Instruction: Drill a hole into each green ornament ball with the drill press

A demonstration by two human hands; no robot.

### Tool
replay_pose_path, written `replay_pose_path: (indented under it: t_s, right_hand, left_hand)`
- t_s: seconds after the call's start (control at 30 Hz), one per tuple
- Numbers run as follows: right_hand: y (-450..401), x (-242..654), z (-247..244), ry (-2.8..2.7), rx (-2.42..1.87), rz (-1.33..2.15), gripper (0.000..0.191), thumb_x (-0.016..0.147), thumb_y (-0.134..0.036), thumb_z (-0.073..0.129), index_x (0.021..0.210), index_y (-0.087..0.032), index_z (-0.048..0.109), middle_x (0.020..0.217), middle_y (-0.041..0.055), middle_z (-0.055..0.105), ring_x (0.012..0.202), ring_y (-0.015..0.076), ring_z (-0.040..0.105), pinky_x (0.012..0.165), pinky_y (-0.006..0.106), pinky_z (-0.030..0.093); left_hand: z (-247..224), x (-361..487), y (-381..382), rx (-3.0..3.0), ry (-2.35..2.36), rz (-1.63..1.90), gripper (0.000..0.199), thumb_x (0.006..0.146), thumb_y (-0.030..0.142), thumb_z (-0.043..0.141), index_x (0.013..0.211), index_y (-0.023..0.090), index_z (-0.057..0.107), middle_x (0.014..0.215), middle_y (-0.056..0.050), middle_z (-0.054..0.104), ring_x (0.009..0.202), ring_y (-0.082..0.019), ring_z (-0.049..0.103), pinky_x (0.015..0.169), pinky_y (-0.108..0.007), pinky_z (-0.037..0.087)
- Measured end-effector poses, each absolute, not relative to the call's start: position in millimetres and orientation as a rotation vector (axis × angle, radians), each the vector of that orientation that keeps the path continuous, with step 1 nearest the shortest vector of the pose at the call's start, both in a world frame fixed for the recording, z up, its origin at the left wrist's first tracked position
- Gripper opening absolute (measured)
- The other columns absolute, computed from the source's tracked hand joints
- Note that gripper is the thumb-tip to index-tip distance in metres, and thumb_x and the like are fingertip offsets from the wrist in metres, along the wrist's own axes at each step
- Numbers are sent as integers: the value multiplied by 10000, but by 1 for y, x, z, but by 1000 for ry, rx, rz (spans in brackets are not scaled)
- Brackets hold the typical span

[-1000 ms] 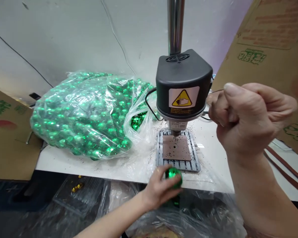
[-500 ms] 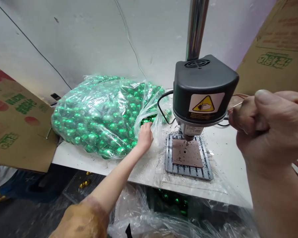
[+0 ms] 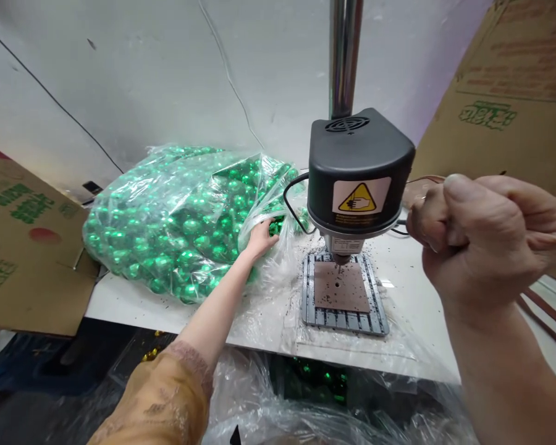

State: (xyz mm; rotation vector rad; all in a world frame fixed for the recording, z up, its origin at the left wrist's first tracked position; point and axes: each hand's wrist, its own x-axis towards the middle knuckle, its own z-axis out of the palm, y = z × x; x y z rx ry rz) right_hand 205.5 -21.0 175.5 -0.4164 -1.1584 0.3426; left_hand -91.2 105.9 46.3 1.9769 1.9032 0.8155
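Note:
My left hand [image 3: 262, 238] reaches into the mouth of a large clear plastic bag [image 3: 167, 216] full of shiny green balls. Its thumb is apart from the fingers, some fingertips are hidden in the bag, and no ball shows in its grasp. Closed in a fist, my right hand [image 3: 482, 238] is at the right side of a black bench drill press [image 3: 359, 154], around its feed handle, which is mostly hidden by the fingers. Below the drill chuck, a brown square plate [image 3: 338, 296] with a small hole lies on the slotted metal base [image 3: 380, 324].
Cardboard boxes stand at the left [image 3: 32, 266] and right [image 3: 477, 130]. Dark shavings are scattered over the white table [image 3: 204, 321] around the base. A black cable [image 3: 287, 198] loops beside the drill press. Loose clear plastic [image 3: 241, 383] and more green balls [image 3: 319, 374] are below the table edge.
My left hand has loosened from a closed grip at the bag's mouth, its thumb now spread. My right hand remains closed beside the drill press. The view has shifted slightly right.

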Motion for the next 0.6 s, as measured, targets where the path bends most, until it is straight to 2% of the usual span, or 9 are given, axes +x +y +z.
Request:
replay_pose_path:
  t_s: [0.1,0.17,0.27,0.33,0.43,0.6]
  right_hand:
    - [-22,205,175,-1165,-422,347,502,888,-165,671,472,-181,390,434,-73,323,390,41,348,547,328,400]
    - [-23,204,174,-1164,-447,347,514,904,-193,669,473,-183,389,442,-73,323,407,40,348,560,317,414]
    - [-24,203,174,-1162,-457,324,524,910,-198,669,470,-187,385,439,-75,324,415,42,350,583,315,440]
    - [-24,202,173,-1161,-453,319,524,914,-186,663,473,-186,379,438,-76,326,416,41,351,599,316,448]
    - [-24,203,171,-1171,-427,327,516,921,-175,657,481,-180,386,442,-79,333,413,34,347,599,312,435]
    - [-23,205,171,-1188,-416,336,514,932,-166,655,496,-178,383,450,-71,363,421,36,352,560,308,381]
  left_hand:
    - [61,-90,82,1924,1756,887,456,745,126,753,1187,195,663,998,-53,724,997,-273,681,978,-424,543]
    - [68,-84,62,1729,1565,956,434,804,287,765,1205,204,619,870,-3,679,816,-213,662,817,-366,553]
    - [70,-69,32,1351,1245,951,468,859,479,716,1215,206,585,861,-1,679,681,-173,643,673,-324,523]
    - [65,-56,18,1217,1122,930,509,822,474,758,1226,201,610,951,-30,714,725,-167,664,668,-303,510]
    - [49,-41,8,1227,1090,967,575,743,387,864,1246,202,654,1069,-52,742,882,-174,684,738,-278,502]
    - [19,-29,6,1344,1060,992,616,703,435,948,1194,188,670,1116,-68,754,1017,-212,692,926,-346,529]
